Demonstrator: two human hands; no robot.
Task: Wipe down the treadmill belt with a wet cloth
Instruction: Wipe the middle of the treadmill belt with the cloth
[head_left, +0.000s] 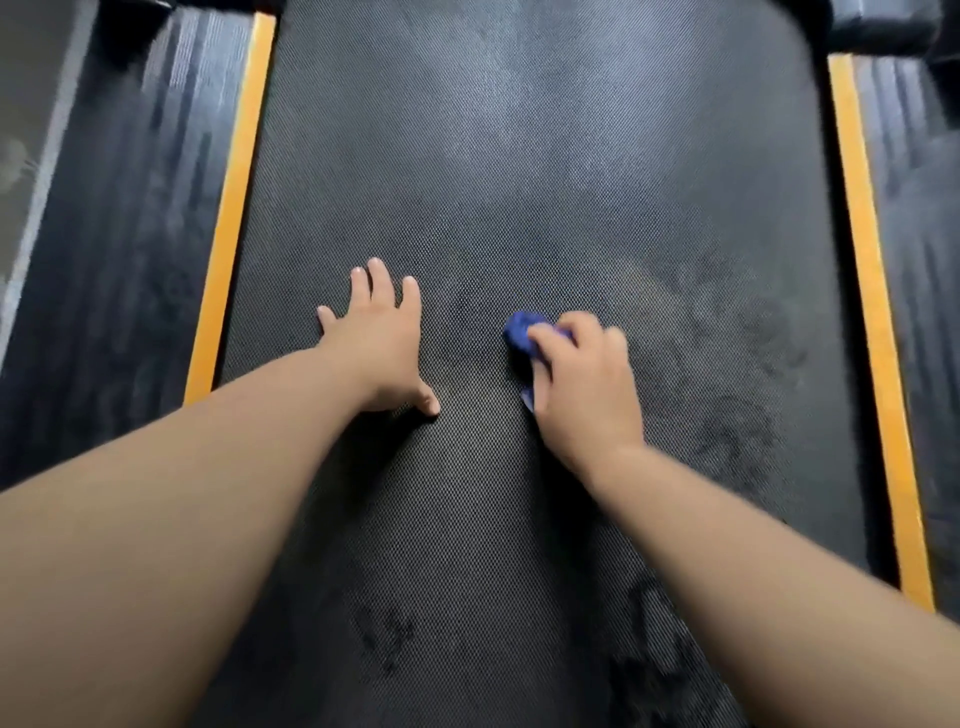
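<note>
The black textured treadmill belt (519, 171) fills the middle of the view. My right hand (584, 384) presses a bunched blue cloth (522, 332) onto the belt just right of centre; most of the cloth is hidden under the fingers. My left hand (382, 338) lies flat on the belt to the left of it, fingers spread, holding nothing. Darker damp smears mark the belt to the right of the cloth and near the bottom of the view.
An orange strip (236, 197) edges the belt on the left and another orange strip (867, 280) on the right. Outside them run black ribbed side rails (124, 218). Dark parts of the frame sit at the top corners.
</note>
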